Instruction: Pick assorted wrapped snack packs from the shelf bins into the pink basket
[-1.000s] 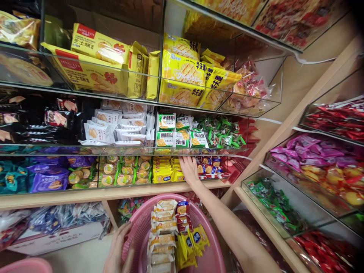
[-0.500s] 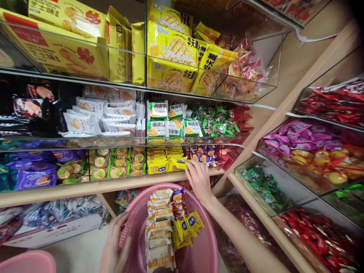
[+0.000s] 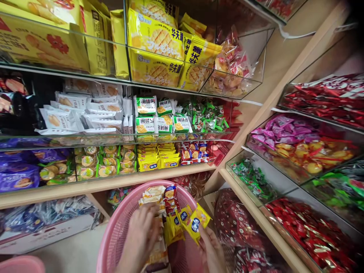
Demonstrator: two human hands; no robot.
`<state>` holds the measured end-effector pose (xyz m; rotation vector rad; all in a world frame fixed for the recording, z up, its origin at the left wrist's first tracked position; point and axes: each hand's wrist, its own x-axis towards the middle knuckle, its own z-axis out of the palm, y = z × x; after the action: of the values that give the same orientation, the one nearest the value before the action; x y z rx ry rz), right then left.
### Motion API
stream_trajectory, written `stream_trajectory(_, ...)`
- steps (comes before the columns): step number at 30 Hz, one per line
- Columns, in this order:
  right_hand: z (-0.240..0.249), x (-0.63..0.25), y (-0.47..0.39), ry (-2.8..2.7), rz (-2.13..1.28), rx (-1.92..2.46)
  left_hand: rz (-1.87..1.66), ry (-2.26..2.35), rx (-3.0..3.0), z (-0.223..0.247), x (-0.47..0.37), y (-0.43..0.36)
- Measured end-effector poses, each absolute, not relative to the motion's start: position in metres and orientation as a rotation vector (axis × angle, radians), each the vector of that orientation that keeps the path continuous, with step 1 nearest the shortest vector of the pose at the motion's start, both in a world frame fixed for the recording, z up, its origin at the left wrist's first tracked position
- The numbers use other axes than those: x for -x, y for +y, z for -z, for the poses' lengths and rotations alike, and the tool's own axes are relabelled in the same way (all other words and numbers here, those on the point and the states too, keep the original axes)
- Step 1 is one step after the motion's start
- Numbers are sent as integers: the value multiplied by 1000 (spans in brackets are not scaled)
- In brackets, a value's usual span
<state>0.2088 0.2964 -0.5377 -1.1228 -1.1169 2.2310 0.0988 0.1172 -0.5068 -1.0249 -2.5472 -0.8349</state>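
My right hand pinches a yellow snack packet with a blue label above the right side of a pink plastic basket. Blurred by motion, my left hand hovers over or touches the cream-coloured packets stacked in the basket; whether it grips one cannot be made out. Beside that stack, small red packets lie towards the far rim. Below them are more yellow packets, next to the one in my right hand.
Ahead, clear shelf bins hold yellow packets, red packets, green-and-white packets and larger yellow wafer bags. Angled bins on the right contain red sweets. Another pink basket stands at lower left.
My right hand has come back from the shelf to the basket with a yellow packet. My left hand has left the basket's rim and moved inward over the cream packets. The view has shifted right.
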Motion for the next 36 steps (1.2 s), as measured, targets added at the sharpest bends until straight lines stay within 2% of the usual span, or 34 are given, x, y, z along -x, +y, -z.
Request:
stream_trajectory(6, 545, -216, 307, -1093, -2139, 1150, 470, -2580, 1259, 521, -117, 192)
stream_trajectory(12, 545, -224, 307, -1011, -2179, 1213, 280, -2680, 1247, 536, -117, 204)
stream_trajectory(28, 537, -199, 274, -834, -2427, 1115, 463, -2706, 1262, 525, -104, 180)
stream_trajectory(36, 545, -188, 264, -810, -2383, 1203, 378, -2698, 1308, 529, -106, 174)
